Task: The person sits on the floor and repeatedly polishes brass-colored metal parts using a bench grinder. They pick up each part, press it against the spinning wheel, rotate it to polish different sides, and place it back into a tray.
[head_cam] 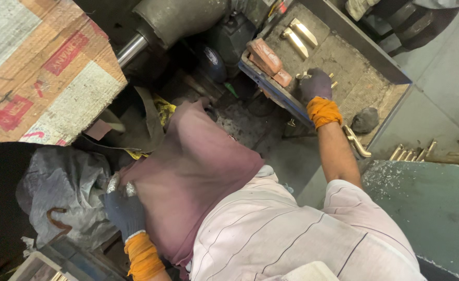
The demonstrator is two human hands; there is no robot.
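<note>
The left hand (124, 208), in a dark glove with an orange cuff, rests against the maroon cloth (188, 171) over the lap, clenched around a small silvery piece (120, 186). Further right, the right hand (316, 85), gloved alike, reaches into the dusty metal tray (344, 57), fingers closed on a small brass part (303, 76); two brass handles (297, 36) lie beyond it.

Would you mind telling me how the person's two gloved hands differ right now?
The right hand is stretched out into the dusty tray, resting on small brass pieces; the left hand is drawn back near the grey plastic sheet, by the maroon cloth. Whether the left holds anything, I cannot tell. Both wear dark gloves with orange cuffs.
</note>
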